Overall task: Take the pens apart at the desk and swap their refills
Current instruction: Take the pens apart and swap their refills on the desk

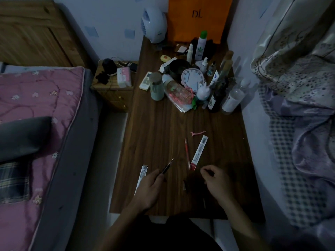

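My left hand (149, 185) grips a dark pen (167, 166) whose tip points up and to the right, just above the wooden desk (154, 134). My right hand (214, 178) hovers to the right with its fingers curled; whether it pinches anything is too dark to tell. Between the hands a small dark pen part (186, 186) lies on the desk. A red pen (187, 153) lies beyond it, beside a red-and-white refill packet (199, 153). A second white packet (141, 178) lies partly under my left hand.
A pink hair clip (197, 133) lies past the red pen. Bottles, a white clock (193, 77), a cup (156, 86) and a remote crowd the desk's far half. An orange bag (197, 17) stands at the back. A bed lies left, bedding right.
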`<state>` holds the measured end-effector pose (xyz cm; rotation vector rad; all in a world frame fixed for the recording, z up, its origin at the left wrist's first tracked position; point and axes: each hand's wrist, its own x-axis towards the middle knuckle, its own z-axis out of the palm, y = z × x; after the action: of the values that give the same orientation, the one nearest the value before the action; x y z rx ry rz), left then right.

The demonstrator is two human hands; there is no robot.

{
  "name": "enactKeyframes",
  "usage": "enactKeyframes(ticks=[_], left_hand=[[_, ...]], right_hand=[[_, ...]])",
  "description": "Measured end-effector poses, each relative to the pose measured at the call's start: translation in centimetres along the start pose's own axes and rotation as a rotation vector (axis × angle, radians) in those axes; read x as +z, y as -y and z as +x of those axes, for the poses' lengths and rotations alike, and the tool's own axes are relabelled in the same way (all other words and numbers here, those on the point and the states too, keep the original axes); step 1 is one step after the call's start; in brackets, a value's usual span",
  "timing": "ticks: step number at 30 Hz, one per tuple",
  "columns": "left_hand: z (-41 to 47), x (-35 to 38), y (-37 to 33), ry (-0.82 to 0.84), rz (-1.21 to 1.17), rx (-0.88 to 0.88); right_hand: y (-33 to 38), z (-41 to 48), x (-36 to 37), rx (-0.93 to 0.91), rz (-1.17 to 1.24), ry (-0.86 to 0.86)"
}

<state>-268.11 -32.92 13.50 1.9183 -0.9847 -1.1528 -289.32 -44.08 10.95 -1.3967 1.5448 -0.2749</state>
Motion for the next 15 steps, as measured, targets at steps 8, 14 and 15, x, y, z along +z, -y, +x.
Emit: enactKeyframes(ticks=[8, 14, 15], left_hand=[[0.4, 1.9, 3.8, -0.023, 0.074, -0.052], [-0.2, 3.0, 5.6, 0.033, 0.222, -0.038], [-0.3, 3.1, 5.8, 0.045, 0.235, -0.044]], right_hand=[[-5.3, 1.8, 3.5, -0.042, -0.336, 0.083], [-6.5, 1.9, 5.8, -0.077, -0.529, 0.070], [-6.6, 1.9, 6.0, -0.080, -0.542, 0.067]])
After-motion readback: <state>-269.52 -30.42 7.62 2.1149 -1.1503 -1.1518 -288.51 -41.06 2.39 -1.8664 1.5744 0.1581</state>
